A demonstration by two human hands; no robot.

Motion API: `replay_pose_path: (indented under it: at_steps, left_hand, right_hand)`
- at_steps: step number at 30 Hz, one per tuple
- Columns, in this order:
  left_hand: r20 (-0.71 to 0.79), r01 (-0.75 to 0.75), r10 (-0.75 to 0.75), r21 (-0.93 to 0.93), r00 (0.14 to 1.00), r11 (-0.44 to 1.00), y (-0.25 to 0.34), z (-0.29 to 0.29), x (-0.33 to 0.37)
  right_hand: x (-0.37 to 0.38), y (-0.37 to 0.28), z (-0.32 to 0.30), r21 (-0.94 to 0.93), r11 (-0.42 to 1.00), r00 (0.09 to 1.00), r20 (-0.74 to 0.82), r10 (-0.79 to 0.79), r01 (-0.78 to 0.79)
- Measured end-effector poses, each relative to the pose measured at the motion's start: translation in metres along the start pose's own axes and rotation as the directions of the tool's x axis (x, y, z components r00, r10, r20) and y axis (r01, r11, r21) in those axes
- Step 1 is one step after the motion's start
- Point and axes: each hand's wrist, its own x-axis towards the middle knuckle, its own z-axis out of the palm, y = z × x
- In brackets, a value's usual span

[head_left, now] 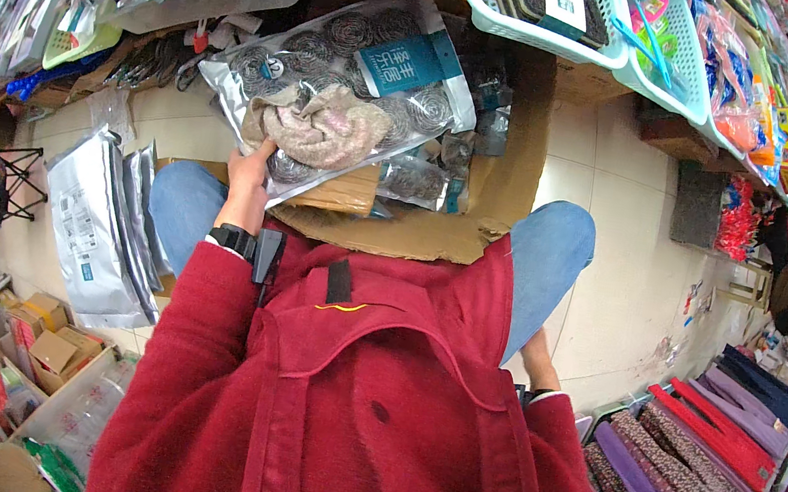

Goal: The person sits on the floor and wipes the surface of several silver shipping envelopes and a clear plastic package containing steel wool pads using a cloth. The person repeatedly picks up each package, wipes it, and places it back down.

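Note:
A large silvery, clear-fronted bag of grey coiled steel-wool scourers [348, 33] lies tilted over a cardboard box. My left hand [248, 175] grips the bag's lower left edge, its thumb on top and the other fingers mostly hidden underneath. A crumpled beige-pink cloth [329, 131] rests on the bag, touching my left fingertips. Below my right knee, my right hand [536, 359] hangs beside the leg, and its fingers are hidden. The open cardboard box [518, 153] sits between my knees, with more packets inside.
Several flat silver bags [100, 225] stand on the floor at my left. Pale blue baskets [544, 36] of goods line the far shelf. Rolled fabrics [686, 458] lie at the lower right. A crate of boxes and bottles [62, 350] is at the lower left.

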Motion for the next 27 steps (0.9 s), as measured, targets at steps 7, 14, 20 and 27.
replay_pose_path:
  at_steps: [7, 14, 20, 27]
  left_hand:
    - [0.082, 0.089, -0.089, 0.009, 0.993, 0.996, 0.016, -0.006, -0.009]
    - [0.105, 0.184, -0.193, 0.092, 0.976, 0.979, 0.02, -0.018, -0.007]
    - [0.06, 0.231, -0.247, 0.202, 0.967, 0.952, 0.024, -0.019, -0.004]
    - [0.04, 0.229, -0.237, 0.146, 0.971, 0.962, 0.015, -0.019, -0.017]
  right_hand:
    - [-0.023, 0.074, 0.08, 0.061, 0.916, 0.908, 0.173, 0.381, -0.396]
    - [-0.016, 0.077, 0.075, 0.165, 0.819, 0.83, 0.216, 0.514, -0.55]
    - [0.015, 0.077, 0.041, 0.163, 0.797, 0.807, 0.234, 0.542, -0.582]
    - [0.055, 0.068, -0.009, 0.086, 0.822, 0.805, 0.278, 0.523, -0.564]
